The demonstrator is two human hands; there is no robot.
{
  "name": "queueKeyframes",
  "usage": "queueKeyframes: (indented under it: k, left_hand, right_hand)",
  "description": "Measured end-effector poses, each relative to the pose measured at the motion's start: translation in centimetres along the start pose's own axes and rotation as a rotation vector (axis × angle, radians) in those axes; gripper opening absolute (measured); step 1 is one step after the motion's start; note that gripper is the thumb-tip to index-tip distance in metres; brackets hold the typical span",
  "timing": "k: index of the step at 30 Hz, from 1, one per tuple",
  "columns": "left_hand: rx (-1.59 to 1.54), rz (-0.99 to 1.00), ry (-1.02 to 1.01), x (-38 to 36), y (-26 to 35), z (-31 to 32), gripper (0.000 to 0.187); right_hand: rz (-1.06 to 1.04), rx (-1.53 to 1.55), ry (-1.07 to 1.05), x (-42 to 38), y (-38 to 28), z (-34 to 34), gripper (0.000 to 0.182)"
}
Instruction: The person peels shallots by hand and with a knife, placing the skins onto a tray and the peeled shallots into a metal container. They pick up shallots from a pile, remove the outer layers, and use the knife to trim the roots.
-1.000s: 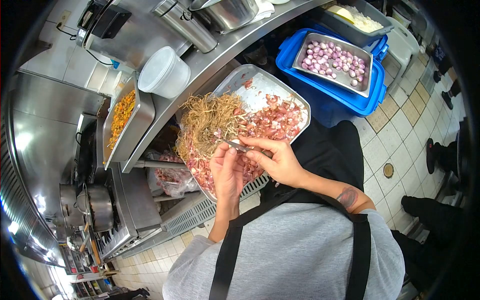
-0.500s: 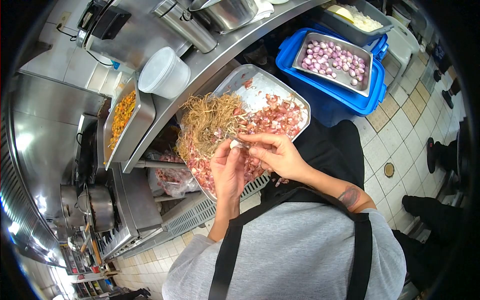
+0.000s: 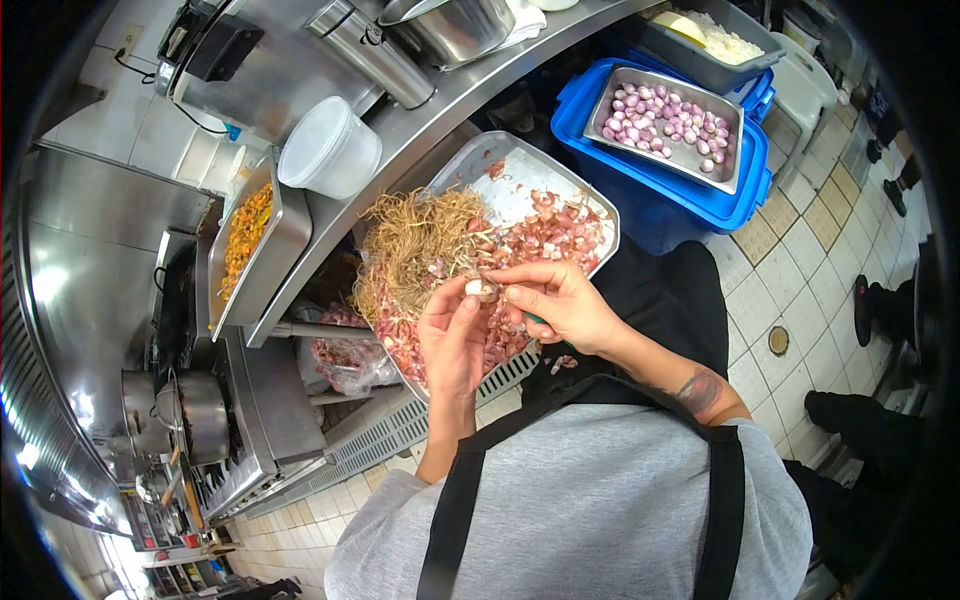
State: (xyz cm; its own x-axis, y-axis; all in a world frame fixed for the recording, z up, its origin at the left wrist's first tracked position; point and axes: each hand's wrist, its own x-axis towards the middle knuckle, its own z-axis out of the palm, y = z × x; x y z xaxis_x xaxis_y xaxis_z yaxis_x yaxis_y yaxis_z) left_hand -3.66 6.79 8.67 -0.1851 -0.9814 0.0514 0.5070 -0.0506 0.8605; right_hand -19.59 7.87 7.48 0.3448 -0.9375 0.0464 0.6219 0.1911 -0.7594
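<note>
Between the fingertips of my left hand (image 3: 453,335) is a small shallot (image 3: 476,288), pale on the side that shows. My right hand (image 3: 562,305) is closed round a small knife, and its green handle (image 3: 536,319) pokes out below the fingers. Its fingertips meet the shallot from the right; the blade is mostly hidden. Below both hands lies a large metal tray (image 3: 515,165). Reddish shallot skins (image 3: 555,230) cover its right and near parts, and a tangle of dry, stringy roots (image 3: 420,240) fills the left.
Peeled purple shallots (image 3: 660,115) sit in a steel pan (image 3: 735,160) on a blue lidded bin (image 3: 745,208). A grey tub (image 3: 740,72) holds white chopped food. On the steel counter (image 3: 415,135) stand a white bucket (image 3: 330,150) and an orange-filled pan (image 3: 285,240). Other people's legs (image 3: 860,415) show at right.
My right hand has turned and shifted slightly down and right, bringing the green knife handle into view. The shallot has turned a little in my left fingers.
</note>
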Motion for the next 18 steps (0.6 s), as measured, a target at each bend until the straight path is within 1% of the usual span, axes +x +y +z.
queueKeyframes:
  k: [3,7,10,13,16,18]
  left_hand:
    - [0.012,0.037,0.032,-0.2,-0.2,-0.1,0.023]
    - [0.034,0.083,0.093,-0.1,-0.3,-0.3,0.020]
    - [0.019,0.111,0.059,0.0,-0.6,-1.0,0.019]
    - [0.023,0.115,0.064,-0.1,-0.4,-0.9,0.019]
    - [0.095,0.158,0.073,-0.3,-0.7,-1.2,0.020]
    - [0.121,0.198,0.040,-0.6,-0.8,-0.2,0.020]
  right_hand:
    - [-0.049,-0.095,-0.034,-0.2,0.2,0.1,0.030]
    - [-0.147,-0.246,-0.028,-0.7,-0.4,0.9,0.034]
    - [-0.240,-0.354,-0.016,-0.5,0.0,0.8,0.034]
    - [-0.240,-0.351,-0.010,-0.5,0.1,0.7,0.032]
    - [-0.216,-0.311,0.013,-0.7,-0.3,1.0,0.028]
    - [-0.260,-0.271,0.031,-0.4,0.5,0.8,0.025]
